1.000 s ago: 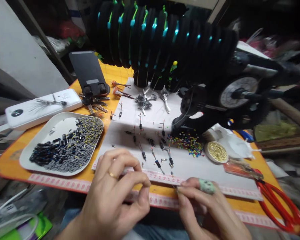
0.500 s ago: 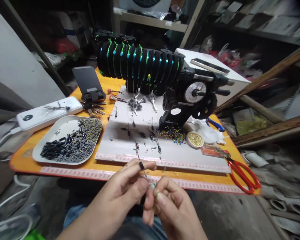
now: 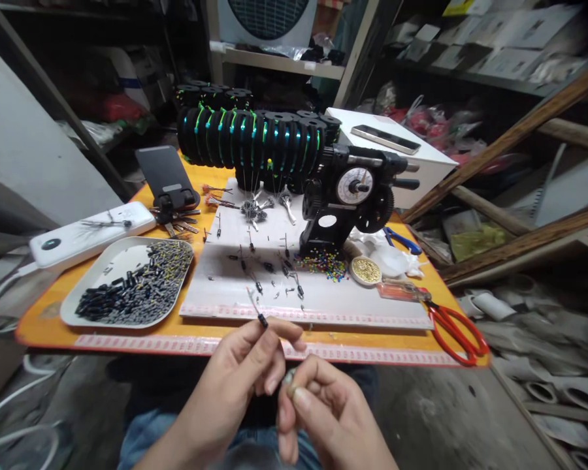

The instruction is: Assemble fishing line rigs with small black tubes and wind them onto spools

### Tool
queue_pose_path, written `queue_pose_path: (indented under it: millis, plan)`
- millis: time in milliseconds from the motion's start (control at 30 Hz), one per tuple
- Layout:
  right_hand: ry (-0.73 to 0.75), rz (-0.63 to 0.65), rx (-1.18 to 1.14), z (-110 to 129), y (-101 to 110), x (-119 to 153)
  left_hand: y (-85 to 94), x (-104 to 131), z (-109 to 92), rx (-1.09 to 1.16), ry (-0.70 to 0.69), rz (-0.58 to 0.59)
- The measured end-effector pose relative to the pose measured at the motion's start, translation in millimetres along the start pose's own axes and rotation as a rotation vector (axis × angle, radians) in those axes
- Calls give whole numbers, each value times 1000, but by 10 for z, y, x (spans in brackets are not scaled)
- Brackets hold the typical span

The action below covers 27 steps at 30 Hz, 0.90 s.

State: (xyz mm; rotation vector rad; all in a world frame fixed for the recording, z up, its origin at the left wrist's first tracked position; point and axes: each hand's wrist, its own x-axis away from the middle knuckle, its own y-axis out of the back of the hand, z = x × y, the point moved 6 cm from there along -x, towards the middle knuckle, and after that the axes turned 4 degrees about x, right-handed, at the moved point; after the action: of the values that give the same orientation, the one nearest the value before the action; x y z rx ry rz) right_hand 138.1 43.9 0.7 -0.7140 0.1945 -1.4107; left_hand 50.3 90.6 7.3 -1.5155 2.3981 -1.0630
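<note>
Grip of left hand (image 3: 242, 359) clamps a black cylinder (image 3: 262, 320); right hand (image 3: 328, 398) pinches together (anything inside hidden).

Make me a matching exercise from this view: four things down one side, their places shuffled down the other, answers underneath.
1. black cylinder on a wire
2. small gold pieces
3. red-handled scissors
4. loose multicoloured beads

A. at the near right corner of the orange table
B. by the foot of the black geared machine
C. pinched in the left hand
D. in a small round dish

Pairs: 1-C, 2-D, 3-A, 4-B
</note>
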Motion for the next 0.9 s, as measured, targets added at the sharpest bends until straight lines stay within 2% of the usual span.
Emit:
queue_pose_path:
  millis: [100, 167, 333, 400, 533, 667, 733, 800, 833, 900]
  plan:
    - [17, -33, 44, 11, 62, -12, -27, 89, 109, -54, 27, 67]
    - [15, -18, 60, -12, 103, -23, -36, 117, 122, -84, -10, 58]
    - [-124, 55, 153, -173, 167, 23, -36, 52, 89, -34, -55, -29]
    - [-125, 53, 267, -186, 177, 61, -19, 5, 84, 17, -47, -92]
    - [94, 45, 660, -69, 117, 90, -33, -74, 71, 96, -37, -123]
    - [388, 64, 989, 89, 2, 116, -60, -85, 0, 43, -60, -92]
    - [484, 73, 1123, 217, 52, 161, -48, -64, -35, -13, -62, -119]
    - [571, -14, 1309, 461, 266, 251, -9, -34, -72, -73, -77, -192]
    - [606, -131, 1418, 636, 449, 314, 9, -18, -86, -87, -85, -226]
    - [707, -501, 1677, 1059, 881, 496, 26, 7, -87, -89, -84, -254]
